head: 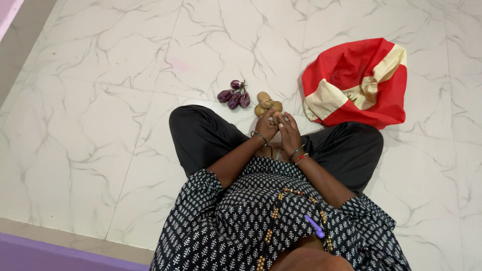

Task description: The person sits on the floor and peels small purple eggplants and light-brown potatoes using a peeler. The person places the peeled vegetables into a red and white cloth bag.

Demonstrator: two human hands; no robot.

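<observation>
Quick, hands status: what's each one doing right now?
Left hand: curled beside the potatoes; grip cannot be told.
Right hand: pressed against the left; holding anything cannot be told.

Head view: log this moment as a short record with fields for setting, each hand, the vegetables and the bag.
Setting: a person sits cross-legged on a white marble-pattern floor
Left hand: raised in front of the lap, fingers curled, meeting the other hand
Right hand: pressed close to the left; whether a small item sits between them is unclear
Potatoes: small brown pile just beyond the hands
Eggplants: four small purple ones, left of the potatoes
Cloth bag: red and cream, crumpled on the floor to the right
</observation>
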